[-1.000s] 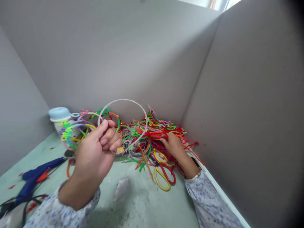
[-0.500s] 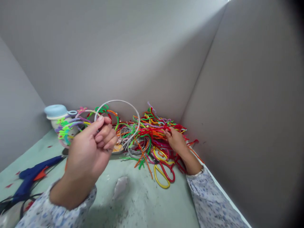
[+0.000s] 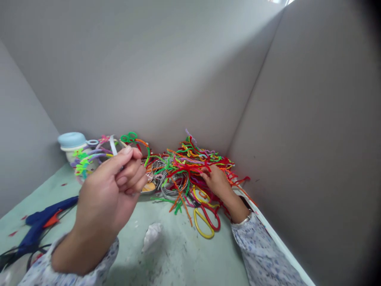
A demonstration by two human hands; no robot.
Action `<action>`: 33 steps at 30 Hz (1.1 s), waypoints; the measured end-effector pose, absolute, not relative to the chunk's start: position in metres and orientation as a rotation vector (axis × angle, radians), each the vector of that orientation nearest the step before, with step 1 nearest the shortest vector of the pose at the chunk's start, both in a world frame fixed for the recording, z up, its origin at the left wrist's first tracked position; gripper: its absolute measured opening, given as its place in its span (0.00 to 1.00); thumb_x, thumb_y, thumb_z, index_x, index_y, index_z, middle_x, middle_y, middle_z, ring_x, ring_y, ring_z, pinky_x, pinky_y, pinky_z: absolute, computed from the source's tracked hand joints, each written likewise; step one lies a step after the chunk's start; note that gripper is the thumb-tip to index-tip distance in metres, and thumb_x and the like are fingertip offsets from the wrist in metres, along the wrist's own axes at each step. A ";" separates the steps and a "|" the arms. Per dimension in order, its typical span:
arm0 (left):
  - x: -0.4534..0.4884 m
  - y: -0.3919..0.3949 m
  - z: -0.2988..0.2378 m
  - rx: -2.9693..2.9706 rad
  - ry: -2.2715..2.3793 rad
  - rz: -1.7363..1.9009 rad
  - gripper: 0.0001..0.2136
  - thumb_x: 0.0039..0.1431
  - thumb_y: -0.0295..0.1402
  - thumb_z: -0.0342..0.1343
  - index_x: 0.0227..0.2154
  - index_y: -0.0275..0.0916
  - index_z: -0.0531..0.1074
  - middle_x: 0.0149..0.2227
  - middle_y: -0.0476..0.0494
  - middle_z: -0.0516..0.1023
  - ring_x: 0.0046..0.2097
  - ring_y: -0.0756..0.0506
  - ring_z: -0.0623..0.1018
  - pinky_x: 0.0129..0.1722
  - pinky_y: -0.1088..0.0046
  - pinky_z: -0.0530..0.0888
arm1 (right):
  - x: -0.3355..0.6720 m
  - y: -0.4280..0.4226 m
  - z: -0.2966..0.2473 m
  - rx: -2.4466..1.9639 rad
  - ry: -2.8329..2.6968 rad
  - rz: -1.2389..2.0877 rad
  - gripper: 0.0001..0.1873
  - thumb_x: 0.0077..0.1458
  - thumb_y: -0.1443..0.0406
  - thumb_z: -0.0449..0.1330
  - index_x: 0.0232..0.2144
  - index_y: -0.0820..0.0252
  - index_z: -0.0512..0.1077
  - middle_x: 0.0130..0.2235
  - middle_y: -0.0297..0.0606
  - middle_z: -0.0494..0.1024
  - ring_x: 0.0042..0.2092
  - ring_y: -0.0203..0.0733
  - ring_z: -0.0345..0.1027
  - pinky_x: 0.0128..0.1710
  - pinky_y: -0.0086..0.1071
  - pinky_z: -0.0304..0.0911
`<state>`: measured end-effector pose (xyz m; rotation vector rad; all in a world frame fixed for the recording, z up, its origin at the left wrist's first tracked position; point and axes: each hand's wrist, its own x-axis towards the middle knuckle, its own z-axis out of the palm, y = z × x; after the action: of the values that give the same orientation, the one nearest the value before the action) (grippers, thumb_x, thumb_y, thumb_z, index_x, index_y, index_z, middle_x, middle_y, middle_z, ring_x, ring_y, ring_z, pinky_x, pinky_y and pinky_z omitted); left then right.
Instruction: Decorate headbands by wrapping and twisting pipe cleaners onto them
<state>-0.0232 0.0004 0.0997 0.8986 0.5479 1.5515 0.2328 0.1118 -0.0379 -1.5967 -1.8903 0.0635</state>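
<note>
Grey panel (image 3: 20, 131) at far left, then a blue glue gun (image 3: 38, 224) lying on the pale green, smudged surface (image 3: 190, 262), red scraps (image 3: 13, 233) nearby. Farther back, by the back panel (image 3: 133, 71), a blue-lidded bottle (image 3: 72, 140). Next, left hand (image 3: 114, 190) raised over the surface, closed around a thin white hoop (image 3: 113, 145). Mid-surface, a white scrap (image 3: 152, 235); beyond, tangled fuzzy stems (image 3: 205, 157) and scissors (image 3: 207, 220). Right hand (image 3: 218, 182) with fingertips at the stems, impossible to tell whether gripping any. Rightmost, a shaded side panel (image 3: 321, 139).
</note>
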 end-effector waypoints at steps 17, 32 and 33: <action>-0.022 0.003 0.094 1.031 0.576 1.507 0.12 0.63 0.26 0.46 0.27 0.34 0.72 0.16 0.57 0.47 0.18 0.54 0.46 0.15 0.78 0.51 | 0.250 0.098 -0.001 -1.618 -1.755 -0.037 0.10 0.56 0.62 0.57 0.34 0.56 0.78 0.34 0.40 0.81 0.36 0.46 0.73 0.36 0.34 0.61; -0.021 0.003 0.093 1.052 0.617 1.468 0.10 0.63 0.29 0.49 0.27 0.35 0.72 0.15 0.57 0.48 0.18 0.55 0.48 0.15 0.80 0.53 | 0.266 0.087 0.023 -1.527 -1.689 -0.217 0.15 0.53 0.72 0.51 0.37 0.62 0.76 0.40 0.46 0.76 0.42 0.48 0.70 0.44 0.38 0.63; -0.021 0.003 0.093 1.054 0.622 1.468 0.10 0.63 0.29 0.49 0.27 0.35 0.72 0.15 0.57 0.48 0.18 0.55 0.48 0.15 0.80 0.53 | 0.267 0.087 0.023 -1.528 -1.693 -0.198 0.15 0.54 0.70 0.51 0.38 0.62 0.76 0.40 0.46 0.76 0.42 0.48 0.70 0.44 0.38 0.63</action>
<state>-0.0207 0.0030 0.0931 1.0539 0.6223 1.4682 0.2666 0.0875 0.0226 -1.5279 -1.6926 -0.1983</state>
